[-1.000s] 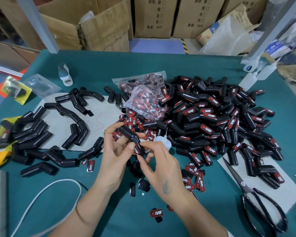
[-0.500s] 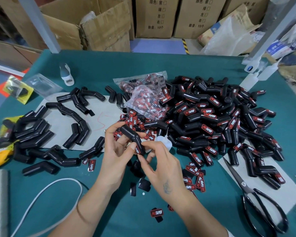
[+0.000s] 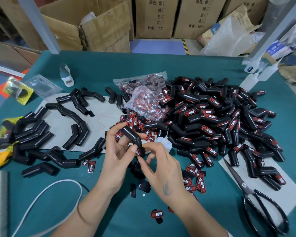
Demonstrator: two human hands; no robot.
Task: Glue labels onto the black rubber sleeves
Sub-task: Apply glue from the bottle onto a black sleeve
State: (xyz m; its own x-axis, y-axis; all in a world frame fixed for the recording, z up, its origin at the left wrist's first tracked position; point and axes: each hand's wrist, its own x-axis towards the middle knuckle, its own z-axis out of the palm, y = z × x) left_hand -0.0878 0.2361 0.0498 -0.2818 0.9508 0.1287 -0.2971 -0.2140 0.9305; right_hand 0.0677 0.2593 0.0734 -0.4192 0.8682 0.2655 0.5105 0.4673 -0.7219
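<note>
Left hand grips a bent black sleeve above the bench, fingers curled round the upper leg, thumb on the lower end. Right hand pinches that lower end, where a red-edged label sits, thumb and forefinger closed on it. Looks like the press-down step, glue probably wet.

Risks from here:
- Label slides or sets crooked if the pinch shifts before the glue takes; the sleeve wall is curved and smooth, so the edges may lift.
- Glue squeezes out at the label rim and gets on fingertips, which then stick or smear the black rubber. Can't tell how much glue is under it.
- Sleeve is soft; a hard squeeze flattens the tube and the label may peel once it springs round again.
- White glue bottle lies on the bench just behind the hands, tip toward the loose labels; a knock or drip could foul them.
- Finished pile is right beside the hands, unlabelled sleeves off to the left; dropping this one early onto the pile could bond it to a neighbour.
- Scissors lie near the right forearm, could be elbowed.
</note>
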